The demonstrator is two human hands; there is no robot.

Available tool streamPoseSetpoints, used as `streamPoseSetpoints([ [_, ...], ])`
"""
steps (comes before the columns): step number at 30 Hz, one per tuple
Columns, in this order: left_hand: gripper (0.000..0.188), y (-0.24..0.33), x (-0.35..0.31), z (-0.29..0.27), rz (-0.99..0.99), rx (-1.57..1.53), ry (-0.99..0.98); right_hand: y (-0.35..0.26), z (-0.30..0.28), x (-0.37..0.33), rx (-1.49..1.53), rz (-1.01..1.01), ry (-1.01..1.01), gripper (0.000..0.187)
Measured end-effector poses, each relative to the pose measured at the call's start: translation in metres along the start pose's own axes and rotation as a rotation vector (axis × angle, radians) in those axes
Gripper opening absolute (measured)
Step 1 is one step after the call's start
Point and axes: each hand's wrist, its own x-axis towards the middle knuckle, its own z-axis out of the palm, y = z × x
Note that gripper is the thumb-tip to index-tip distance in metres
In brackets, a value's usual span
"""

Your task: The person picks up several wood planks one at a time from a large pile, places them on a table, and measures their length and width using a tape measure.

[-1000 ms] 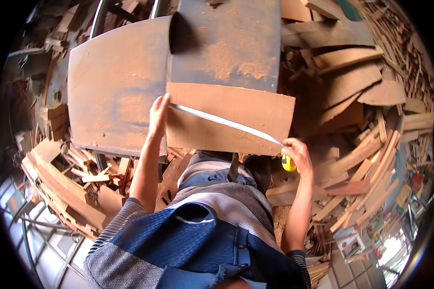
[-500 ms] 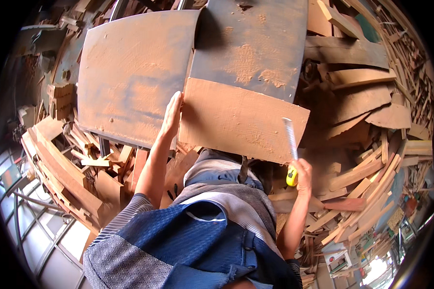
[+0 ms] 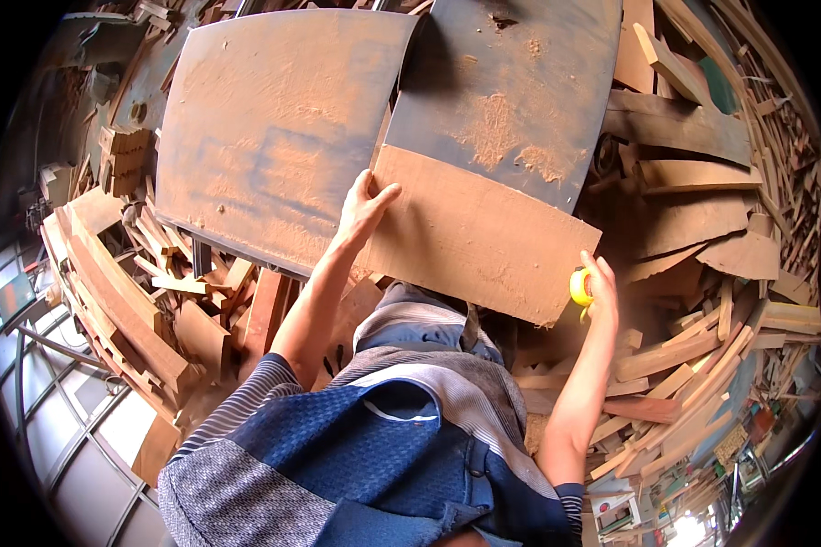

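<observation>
Tape (image 3: 578,287) has retracted, clasped by right hand (image 3: 605,294) beside board (image 3: 483,237); left hand (image 3: 365,211), thumb spread, meets board's left edge; likely stiff, grip ends.

The shirt (image 3: 310,469) was textured blue with speckled grey at the shoulder (its short sleeves (image 3: 239,408) were finely striped).
</observation>
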Motion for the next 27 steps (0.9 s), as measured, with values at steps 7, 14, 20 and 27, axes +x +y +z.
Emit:
streamPoseSetpoints([
  [7,0.088,-0.010,0.004,0.011,-0.125,0.138,0.104,-0.024,-0.003,-0.014,-0.252,-0.097,-0.199,0.040],
  [14,0.058,0.021,-0.011,-0.011,-0.127,-0.042,0.011,-0.029,-0.028,-0.085,-0.046,-0.228,-0.168,0.030],
  [20,0.098,0.054,-0.038,-0.066,-0.002,-0.083,-0.265,-0.047,-0.038,-0.140,0.013,-0.222,-0.120,0.030],
  [27,0.080,0.066,-0.122,-0.079,0.445,-0.072,-0.081,-0.071,-0.049,-0.165,0.102,-0.600,-0.137,0.060],
])
